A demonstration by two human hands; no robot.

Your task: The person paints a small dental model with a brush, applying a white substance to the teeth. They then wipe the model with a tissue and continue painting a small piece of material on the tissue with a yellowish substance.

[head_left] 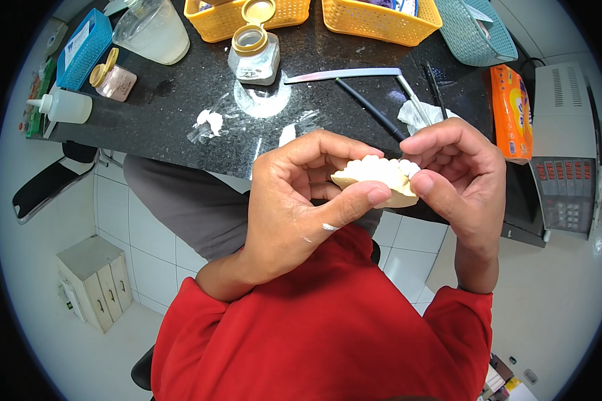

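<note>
A cream plaster dental cast (381, 194) with a row of teeth is held over the table's front edge. My left hand (291, 200) grips it from the left, thumb along the near side and fingers behind. At the cast's right end, whiter tooth crowns (408, 168) sit against the yellower plaster. My right hand (468, 167) closes thumb and forefinger around these crowns; whether they are seated on the cast or slightly apart I cannot tell. White smears mark my left thumb and wrist.
On the black speckled table (174, 120) stand an open powder jar (254, 63), a smaller jar (117, 81), a squeeze bottle (69, 107) and a cloudy tub (152, 33). Slim tools (371, 110) lie beyond my hands, beside crumpled tissue (415, 115). An orange tissue pack (513, 113) and grey machine (565, 134) flank the right.
</note>
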